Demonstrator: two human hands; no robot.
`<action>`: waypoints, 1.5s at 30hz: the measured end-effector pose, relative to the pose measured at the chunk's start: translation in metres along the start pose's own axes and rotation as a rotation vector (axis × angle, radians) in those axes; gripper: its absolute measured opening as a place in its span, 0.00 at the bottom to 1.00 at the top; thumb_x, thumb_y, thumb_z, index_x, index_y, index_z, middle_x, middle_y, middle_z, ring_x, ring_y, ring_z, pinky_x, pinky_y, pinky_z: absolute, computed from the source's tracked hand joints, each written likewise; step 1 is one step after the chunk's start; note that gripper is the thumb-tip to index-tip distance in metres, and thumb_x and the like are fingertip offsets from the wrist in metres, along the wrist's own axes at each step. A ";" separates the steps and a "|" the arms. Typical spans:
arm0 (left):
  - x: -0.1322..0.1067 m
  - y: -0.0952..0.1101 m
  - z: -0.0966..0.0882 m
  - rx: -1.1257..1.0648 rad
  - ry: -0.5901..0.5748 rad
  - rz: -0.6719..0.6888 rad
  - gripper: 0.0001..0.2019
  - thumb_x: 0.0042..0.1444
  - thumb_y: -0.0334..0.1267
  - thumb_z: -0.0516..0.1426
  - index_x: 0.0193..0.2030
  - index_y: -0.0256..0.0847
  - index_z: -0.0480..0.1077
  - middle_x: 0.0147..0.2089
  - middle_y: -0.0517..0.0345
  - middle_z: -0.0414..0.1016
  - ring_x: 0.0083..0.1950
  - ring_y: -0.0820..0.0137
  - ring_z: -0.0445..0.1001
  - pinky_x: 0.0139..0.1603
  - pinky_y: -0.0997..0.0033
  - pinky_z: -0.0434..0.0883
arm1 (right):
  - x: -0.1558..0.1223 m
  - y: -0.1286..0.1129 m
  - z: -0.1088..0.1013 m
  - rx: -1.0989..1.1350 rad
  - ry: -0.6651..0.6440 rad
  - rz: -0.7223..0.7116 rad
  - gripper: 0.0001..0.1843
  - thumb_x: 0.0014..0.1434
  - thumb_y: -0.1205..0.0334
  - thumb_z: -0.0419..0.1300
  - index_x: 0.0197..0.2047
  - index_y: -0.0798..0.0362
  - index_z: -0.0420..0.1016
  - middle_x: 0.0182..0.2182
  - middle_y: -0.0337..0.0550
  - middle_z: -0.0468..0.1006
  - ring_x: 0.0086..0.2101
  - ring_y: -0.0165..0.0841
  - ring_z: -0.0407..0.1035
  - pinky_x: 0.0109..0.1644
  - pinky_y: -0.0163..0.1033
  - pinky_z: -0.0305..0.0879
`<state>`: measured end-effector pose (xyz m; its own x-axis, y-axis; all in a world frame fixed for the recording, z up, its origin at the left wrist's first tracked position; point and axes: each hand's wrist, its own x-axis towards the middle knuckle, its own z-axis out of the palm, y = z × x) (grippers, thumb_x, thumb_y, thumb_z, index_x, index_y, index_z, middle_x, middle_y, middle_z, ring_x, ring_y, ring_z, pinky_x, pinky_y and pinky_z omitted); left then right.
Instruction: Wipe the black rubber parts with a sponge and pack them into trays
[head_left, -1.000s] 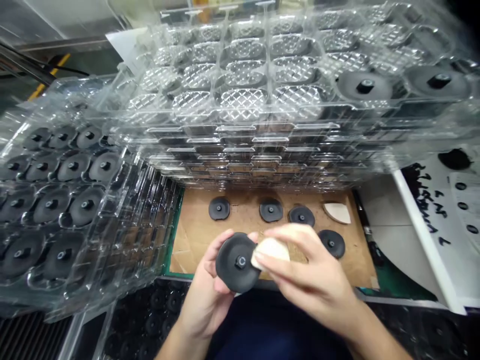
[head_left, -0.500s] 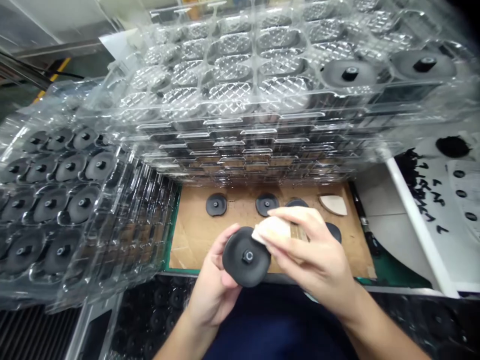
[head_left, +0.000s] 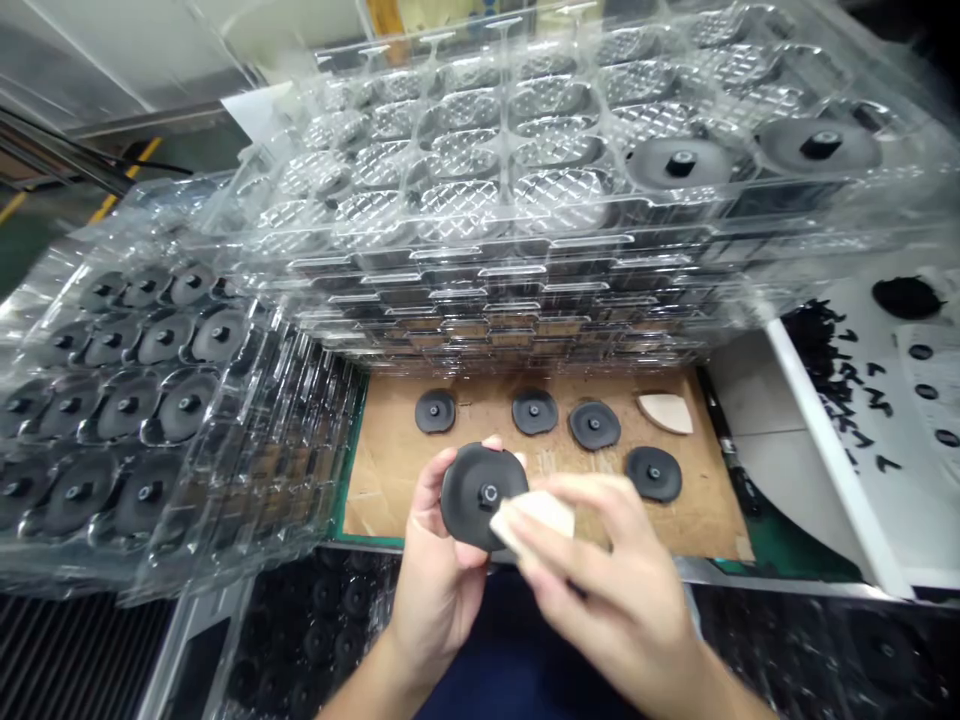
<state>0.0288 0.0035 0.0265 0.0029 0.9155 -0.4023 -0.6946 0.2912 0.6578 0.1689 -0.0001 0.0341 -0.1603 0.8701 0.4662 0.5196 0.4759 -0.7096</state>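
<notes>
My left hand point(head_left: 439, 565) grips a black, dish-shaped part point(head_left: 469, 490) by its edge, its concave face and short central stem turned up towards me. In my right hand point(head_left: 615, 570) is a white wedge-shaped sponge point(head_left: 544, 515), pinched between fingers and thumb. The sponge touches the lower right rim of the dish, beside the stem. Beyond my hands, similar black parts lie on the cardboard sheet point(head_left: 375, 480), one of them point(head_left: 594, 425) near the middle. A second cream wedge point(head_left: 666, 412) rests at the sheet's right.
A tall stack of clear plastic trays point(head_left: 480, 270) stands behind the cardboard, with two black parts in its top tray. Another tray stack point(head_left: 247, 440), holding several black parts, is at the left. A white panel point(head_left: 832, 450) and a dark pen-like tool point(head_left: 731, 450) are at the right.
The sponge has moved from the upper right rim of the dish down to its lower right rim. The dish has shifted slightly left and up in my left hand.
</notes>
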 end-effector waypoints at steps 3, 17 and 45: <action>-0.001 0.000 0.000 0.003 0.025 0.031 0.27 0.31 0.33 0.71 0.42 0.55 0.73 0.48 0.63 0.78 0.49 0.66 0.76 0.49 0.72 0.71 | -0.001 -0.001 0.001 -0.046 0.034 0.052 0.14 0.58 0.71 0.57 0.46 0.54 0.78 0.42 0.49 0.72 0.43 0.37 0.65 0.47 0.43 0.66; 0.001 -0.001 -0.003 -0.024 0.005 0.028 0.26 0.34 0.32 0.70 0.43 0.54 0.73 0.49 0.63 0.79 0.49 0.66 0.76 0.46 0.75 0.73 | -0.001 -0.003 0.005 -0.043 0.010 0.002 0.13 0.58 0.71 0.57 0.45 0.54 0.78 0.41 0.48 0.73 0.41 0.36 0.66 0.45 0.41 0.67; 0.011 0.000 -0.014 -0.021 0.099 -0.126 0.32 0.45 0.43 0.66 0.58 0.46 0.63 0.55 0.48 0.74 0.56 0.58 0.72 0.58 0.59 0.68 | -0.065 0.063 0.042 0.496 -0.092 0.809 0.19 0.60 0.50 0.55 0.31 0.57 0.76 0.19 0.39 0.74 0.16 0.27 0.66 0.15 0.29 0.59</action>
<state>0.0193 0.0094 0.0132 0.0203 0.8399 -0.5424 -0.7084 0.3949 0.5850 0.1768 -0.0212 -0.0624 0.0151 0.9559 -0.2932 0.0900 -0.2934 -0.9517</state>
